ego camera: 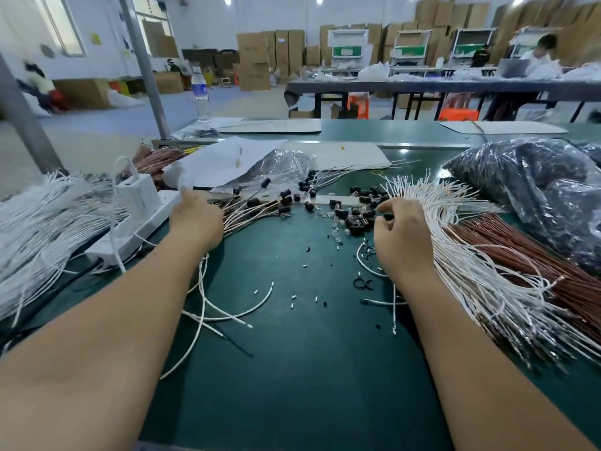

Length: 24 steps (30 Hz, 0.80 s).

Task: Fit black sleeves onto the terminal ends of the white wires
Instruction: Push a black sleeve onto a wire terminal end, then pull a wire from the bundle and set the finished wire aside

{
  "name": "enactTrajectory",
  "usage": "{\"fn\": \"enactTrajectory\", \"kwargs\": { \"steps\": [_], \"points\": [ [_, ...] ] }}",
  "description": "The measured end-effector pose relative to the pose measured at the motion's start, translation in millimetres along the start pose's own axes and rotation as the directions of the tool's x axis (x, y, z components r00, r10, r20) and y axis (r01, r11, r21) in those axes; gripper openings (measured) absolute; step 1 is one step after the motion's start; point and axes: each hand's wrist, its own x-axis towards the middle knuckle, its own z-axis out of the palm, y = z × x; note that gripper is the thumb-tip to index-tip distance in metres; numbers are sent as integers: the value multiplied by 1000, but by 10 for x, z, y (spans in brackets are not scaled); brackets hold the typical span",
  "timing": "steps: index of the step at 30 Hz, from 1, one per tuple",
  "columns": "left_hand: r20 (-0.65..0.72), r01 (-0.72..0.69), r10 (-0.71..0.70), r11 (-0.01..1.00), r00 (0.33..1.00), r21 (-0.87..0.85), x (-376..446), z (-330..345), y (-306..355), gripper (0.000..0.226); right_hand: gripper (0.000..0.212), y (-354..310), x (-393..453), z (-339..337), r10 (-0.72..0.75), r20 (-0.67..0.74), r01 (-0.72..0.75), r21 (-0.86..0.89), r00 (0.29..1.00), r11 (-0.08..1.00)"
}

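Bench: a green-topped bench (pixel 292 369) carried all the work items.
Left hand: the left hand (pixel 195 219) was extended toward the far left of the bench, beside a white power strip (pixel 136 229); its grip was curled, but whether it held anything cannot be told, as the fingertips were blurred.
Right hand: the right hand (pixel 401 236) rested at the near edge of the white wires, fingers curled with thumb and forefinger drawn together next to the black sleeves; whether the grip was pinching anything cannot be told.
White wires: a large fanned bundle of white wires (pixel 461 255) lay to the right of the right hand, terminal ends pointing to the far side of the bench; a few loose white wires (pixel 227 307) lay between the two forearms.
Black sleeves: loose black sleeves (pixel 357 219) were scattered on the bench just left of the right hand's fingers.
Sleeved wires: a group of wires with black sleeves fitted (pixel 260 206) lay just right of the left hand.
Second white bundle: a further white wire bundle (pixel 42 222) lay at the left edge.
Brown wires: brown wires (pixel 527 255) lay right of the white bundle, touching it.
Bags: a dark filled plastic bag (pixel 536 180) sat at far right; a smaller clear bag (pixel 279 164) lay behind the sleeves.
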Motion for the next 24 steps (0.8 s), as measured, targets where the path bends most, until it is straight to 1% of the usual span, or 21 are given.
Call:
{"fn": "enactTrajectory", "kwargs": {
  "steps": [1,3,5,6,7,8,10,11,13,15,17,19,20,22,23,24],
  "points": [
    [-15,-21,22,998,1000,55,2,30,-30,31,13,-15,11,-15,-13,5,13,-9,1000,1000],
    [-128,-37,48,995,991,88,26,13,-79,33,13,-44,59,-58,-21,-10,21,-13,1000,1000],
    [-225,-23,44,995,973,95,62,-60,-87,46,15,-48,131,-108,21,-45,-22,-34,999,999],
    [-248,-13,35,996,968,89,77,-122,-58,52,15,-45,171,-130,57,-47,-60,-74,997,995],
    [-267,-6,25,998,963,70,84,-199,-5,53,15,-36,206,-147,91,-35,-95,-151,995,984],
    [-280,-9,19,999,960,37,80,-285,74,50,16,-30,229,-160,124,-14,-123,-263,992,957],
    [-295,-54,37,997,955,-51,41,-441,306,44,24,-9,236,-184,201,33,-163,-468,979,868],
    [-305,-94,55,989,951,-114,9,-501,449,41,26,3,233,-207,238,46,-180,-523,970,833],
    [-315,-190,101,945,944,-266,-83,-578,771,36,16,44,221,-261,268,59,-187,-573,962,798],
    [-294,-274,153,859,943,-433,-193,-602,1110,34,3,105,213,-313,245,70,-154,-605,967,781],
    [-240,-308,199,718,950,-624,-308,-581,1429,32,20,175,213,-339,216,66,-134,-600,974,788],
    [-190,-287,226,554,955,-782,-433,-529,1705,31,29,216,189,-375,224,63,-149,-573,972,806],
    [-169,-259,222,486,960,-835,-490,-487,1820,31,29,228,189,-396,237,69,-159,-561,969,813],
    [-125,-198,196,414,973,-888,-573,-416,1963,34,29,241,203,-462,266,82,-185,-524,961,831],
    [-128,-182,164,380,978,-907,-586,-397,1987,35,28,232,214,-501,278,71,-206,-503,958,840],
    [-156,-186,115,323,981,-928,-583,-387,1983,35,25,212,228,-533,282,40,-229,-482,959,846]
  ]
}}
